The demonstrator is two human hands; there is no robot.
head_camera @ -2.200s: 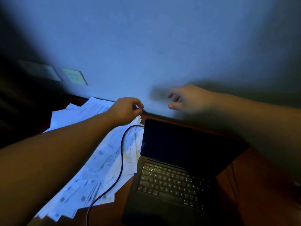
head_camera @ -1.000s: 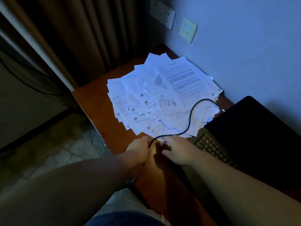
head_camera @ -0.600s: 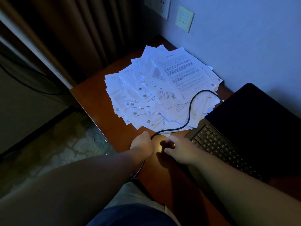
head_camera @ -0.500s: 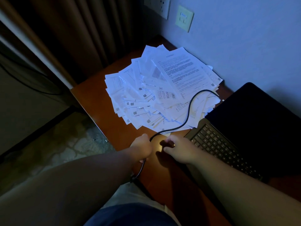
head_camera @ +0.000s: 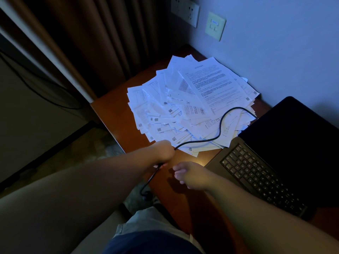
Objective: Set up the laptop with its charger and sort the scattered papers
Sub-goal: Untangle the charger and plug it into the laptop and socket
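While dim bluish light is falling across the corner of the room, a reddish-brown wooden table (head_camera: 117,114) is standing against a pale wall (head_camera: 275,43), with a dark brown curtain (head_camera: 102,33) hanging along its far left side. Two wall plates are showing above the table: a socket panel (head_camera: 185,11) partly in shadow and a pale switch plate (head_camera: 215,25) just beside it. A patterned floor (head_camera: 88,147) is lying off the table's left edge.

A loose heap of printed papers (head_camera: 192,107) is spreading over the far part of the table, sheets overlapping at many angles. An open laptop (head_camera: 275,162) is sitting to the right of the heap, its screen dark and its keyboard faintly lit, with its near-left corner touching the edge of the papers. A black charger cable (head_camera: 220,125) is looping over the papers from the laptop's left side and running down off the table's near edge.

The left hand (head_camera: 162,151) is gripping the cable, fingers curled around it just at the near edge of the heap. The right hand (head_camera: 192,175) is hovering over bare wood close beside the left one, fingers loosely curled and holding nothing. Pale shorts (head_camera: 146,222) are showing at the bottom of the view.
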